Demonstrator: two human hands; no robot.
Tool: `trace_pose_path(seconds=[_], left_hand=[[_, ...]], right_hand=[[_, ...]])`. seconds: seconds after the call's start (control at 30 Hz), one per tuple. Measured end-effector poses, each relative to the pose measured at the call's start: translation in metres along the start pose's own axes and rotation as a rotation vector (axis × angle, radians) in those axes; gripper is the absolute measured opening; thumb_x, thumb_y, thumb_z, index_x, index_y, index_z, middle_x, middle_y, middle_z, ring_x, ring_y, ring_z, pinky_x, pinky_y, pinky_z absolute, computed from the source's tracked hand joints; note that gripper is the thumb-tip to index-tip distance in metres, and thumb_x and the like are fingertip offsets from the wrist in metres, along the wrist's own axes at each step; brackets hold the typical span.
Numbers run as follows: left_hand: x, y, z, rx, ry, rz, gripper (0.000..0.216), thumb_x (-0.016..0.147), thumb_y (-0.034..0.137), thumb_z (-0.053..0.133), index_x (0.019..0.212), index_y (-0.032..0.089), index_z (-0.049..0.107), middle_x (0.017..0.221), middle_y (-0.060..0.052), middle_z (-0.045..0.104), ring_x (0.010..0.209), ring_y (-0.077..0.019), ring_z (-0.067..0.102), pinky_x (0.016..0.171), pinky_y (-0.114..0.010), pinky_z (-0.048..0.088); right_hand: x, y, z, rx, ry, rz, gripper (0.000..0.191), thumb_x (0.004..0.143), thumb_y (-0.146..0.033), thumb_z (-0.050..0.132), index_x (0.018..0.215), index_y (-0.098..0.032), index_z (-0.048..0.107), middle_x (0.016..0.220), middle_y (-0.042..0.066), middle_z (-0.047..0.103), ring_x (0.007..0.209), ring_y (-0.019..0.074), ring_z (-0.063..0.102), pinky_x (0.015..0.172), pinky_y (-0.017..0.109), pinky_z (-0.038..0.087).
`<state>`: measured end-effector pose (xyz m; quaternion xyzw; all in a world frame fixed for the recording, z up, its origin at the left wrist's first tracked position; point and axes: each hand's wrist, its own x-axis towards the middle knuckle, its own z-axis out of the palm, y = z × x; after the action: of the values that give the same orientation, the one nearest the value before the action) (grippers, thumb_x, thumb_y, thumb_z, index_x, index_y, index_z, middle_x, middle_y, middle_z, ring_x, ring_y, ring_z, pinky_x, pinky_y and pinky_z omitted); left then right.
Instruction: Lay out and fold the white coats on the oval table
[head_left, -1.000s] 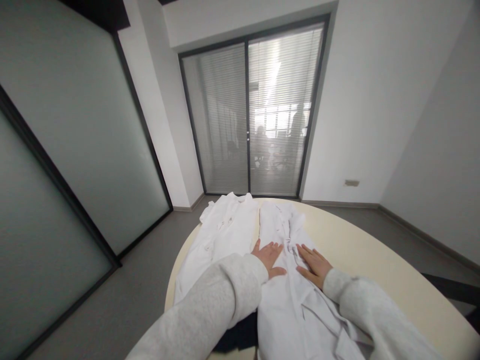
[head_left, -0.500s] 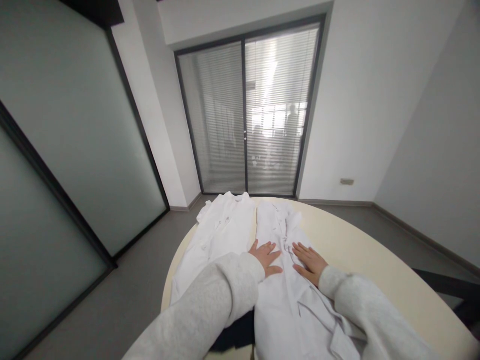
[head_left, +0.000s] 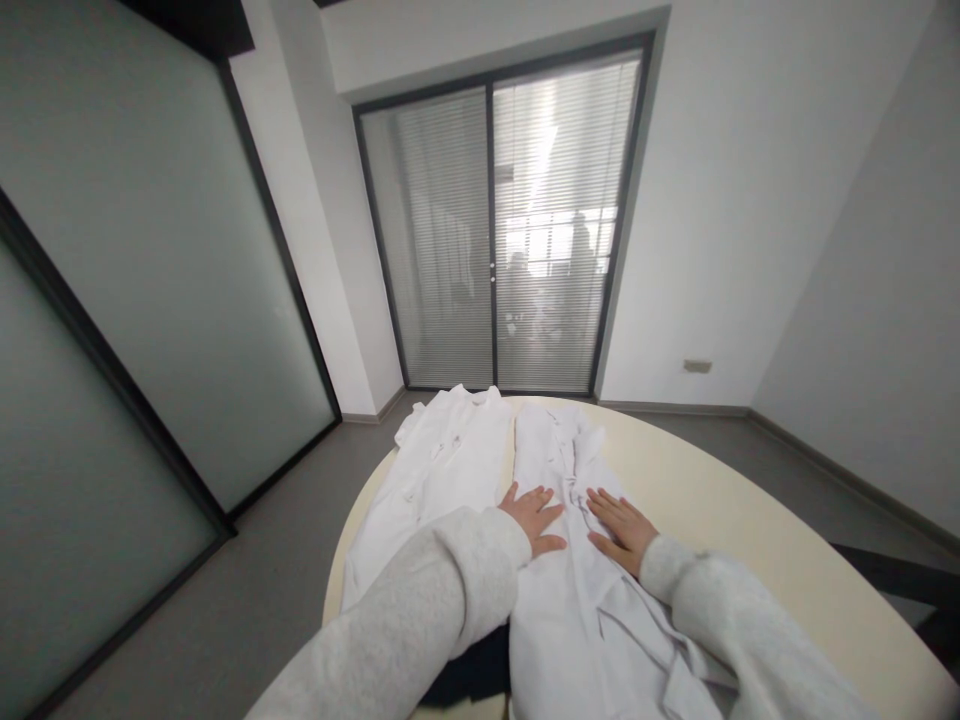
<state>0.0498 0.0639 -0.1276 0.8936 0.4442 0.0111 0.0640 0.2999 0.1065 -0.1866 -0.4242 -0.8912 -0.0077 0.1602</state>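
A white coat-like garment point(head_left: 570, 610) lies lengthwise on a pale round table point(head_left: 720, 500). My left hand point(head_left: 535, 518) rests flat on it, fingers spread and open. My right hand point(head_left: 621, 528) lies flat beside it on the same garment, fingers stretched out, a crumpled fold of cloth between the two hands. A second white garment point(head_left: 435, 470) is spread out to the left, hanging a little over the table's edge. Both my arms wear light grey sleeves.
Something dark point(head_left: 472, 670) shows under my left sleeve at the table's near edge. Beyond the table a glass sliding door with blinds point(head_left: 499, 230) shows dim figures behind it. Frosted glass panels point(head_left: 150, 280) line the left; grey floor surrounds the table.
Both hands stay flat on the garment at nearly the same spots. Only the view has shifted slightly.
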Motion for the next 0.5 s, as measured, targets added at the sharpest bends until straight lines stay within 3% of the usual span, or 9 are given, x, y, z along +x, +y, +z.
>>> trace_pose_path(seconds=[0.5], left_hand=[[-0.0059, -0.001, -0.0038, -0.015, 0.027, 0.036, 0.067, 0.083, 0.066, 0.017, 0.138, 0.028, 0.02, 0.147, -0.006, 0.016, 0.134, -0.0223, 0.01, 0.104, -0.055, 0.008]], right_hand=[[-0.0011, 0.0004, 0.0026, 0.008, 0.021, -0.003, 0.056, 0.083, -0.05, 0.036, 0.129, -0.019, 0.044, 0.137, 0.01, 0.037, 0.128, 0.0274, 0.029, 0.101, 0.052, 0.028]])
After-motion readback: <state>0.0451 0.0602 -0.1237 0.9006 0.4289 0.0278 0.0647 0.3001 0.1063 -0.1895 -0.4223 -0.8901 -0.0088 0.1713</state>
